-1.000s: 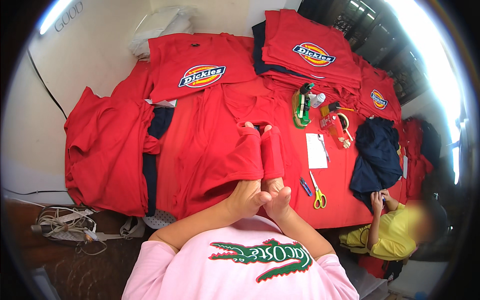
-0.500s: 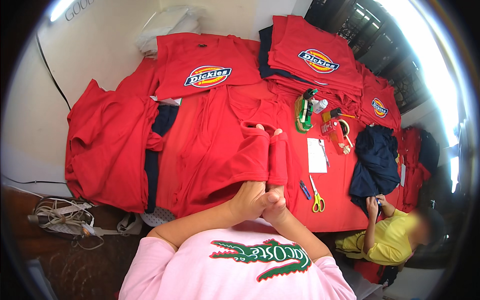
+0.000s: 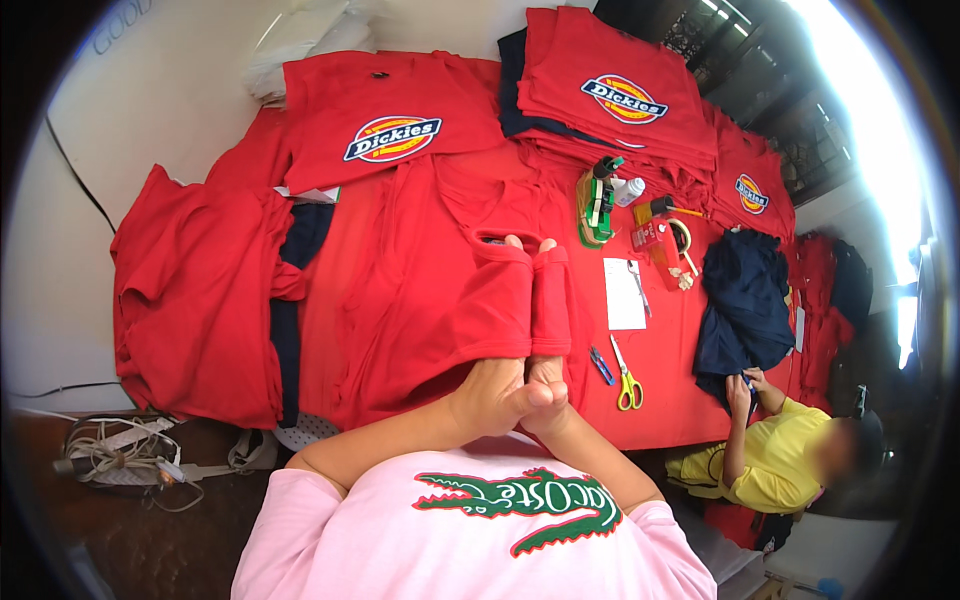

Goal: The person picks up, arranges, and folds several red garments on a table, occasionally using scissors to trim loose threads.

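A red shirt (image 3: 420,290) lies on the table in front of me, with its two sleeves drawn together. My left hand (image 3: 490,393) is inside the left sleeve (image 3: 497,310), and my right hand (image 3: 545,390) is inside the narrower-looking right sleeve (image 3: 551,305). Both hands point away from me, fingers stretched out. Their tips show beyond the far sleeve hems, while the cloth covers the rest of the fingers. The thumbs stay outside, close together at the near ends of the sleeves.
Right of the shirt lie yellow-handled scissors (image 3: 628,375), blue thread snips (image 3: 602,366), a paper slip (image 3: 625,295), a green tape dispenser (image 3: 595,210) and a red tape dispenser (image 3: 655,240). Folded red shirts (image 3: 620,60) are stacked behind. A co-worker in yellow (image 3: 775,455) handles navy cloth (image 3: 745,300).
The view has shifted slightly, moving the table and its contents up and left. My hands remain inside the sleeves, nearly unchanged.
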Motion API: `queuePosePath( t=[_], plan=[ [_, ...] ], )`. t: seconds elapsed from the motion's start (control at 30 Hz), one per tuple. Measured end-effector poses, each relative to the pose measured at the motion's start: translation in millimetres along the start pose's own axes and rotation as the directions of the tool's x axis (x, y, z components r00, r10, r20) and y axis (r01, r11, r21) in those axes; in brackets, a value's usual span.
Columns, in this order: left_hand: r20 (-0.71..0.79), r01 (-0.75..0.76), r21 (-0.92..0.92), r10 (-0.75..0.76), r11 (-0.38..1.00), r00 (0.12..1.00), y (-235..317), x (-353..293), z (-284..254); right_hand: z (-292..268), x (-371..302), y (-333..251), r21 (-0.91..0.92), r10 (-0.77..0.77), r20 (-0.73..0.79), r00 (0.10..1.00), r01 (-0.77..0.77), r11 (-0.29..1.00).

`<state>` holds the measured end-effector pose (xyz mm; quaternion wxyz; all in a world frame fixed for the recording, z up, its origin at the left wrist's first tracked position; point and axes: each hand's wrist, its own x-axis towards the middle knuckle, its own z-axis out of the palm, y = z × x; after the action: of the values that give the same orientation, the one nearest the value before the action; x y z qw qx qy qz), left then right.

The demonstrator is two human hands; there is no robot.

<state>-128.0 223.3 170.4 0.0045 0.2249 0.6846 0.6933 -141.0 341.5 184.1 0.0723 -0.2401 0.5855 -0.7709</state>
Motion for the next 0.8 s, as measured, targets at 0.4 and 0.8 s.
queuePosePath(
  t=[0.4,0.8],
  plan=[
    [-0.113,-0.015,-0.037,0.011,0.999,0.993,-17.0,9.0,-5.1,-26.1,-11.1,51.3,-0.113,0.023,0.07,0.997,-0.015,0.994],
    [0.102,0.101,-0.133,-0.088,0.986,0.991,-48.0,-10.4,-13.8,-17.9,-14.7,47.4,-0.129,0.058,0.093,0.994,-0.045,0.991]
  ],
)
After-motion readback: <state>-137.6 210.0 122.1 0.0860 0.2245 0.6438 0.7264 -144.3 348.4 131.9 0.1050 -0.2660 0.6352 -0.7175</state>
